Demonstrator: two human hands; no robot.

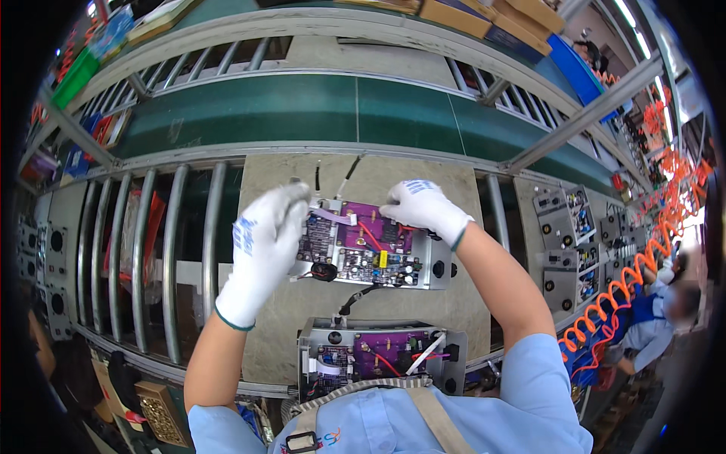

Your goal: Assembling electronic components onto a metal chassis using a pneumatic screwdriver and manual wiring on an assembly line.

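Note:
An electronics chassis (pixel 432 269) with an open top lies on a flat board in front of me, its purple circuit board (pixel 355 238) and smaller component board showing. My left hand (pixel 266 231), in a white glove, is at the chassis's far left corner, fingers drawn together; what they hold, if anything, is hidden. Close to those fingers a ribbon cable (pixel 333 217) with a white connector crosses the boards. My gloved right hand (pixel 427 208) reaches over the far right part of the purple board, fingertips bent inward and closed near a red wire. I cannot make out anything between them.
A second similar chassis (pixel 457 356) sits close to my body. Metal rollers (pixel 178 261) run to the left, a green conveyor belt (pixel 302 113) beyond. More chassis units (pixel 563 246) stand at right, near orange coiled hoses (pixel 605 306) and another person (pixel 654 321).

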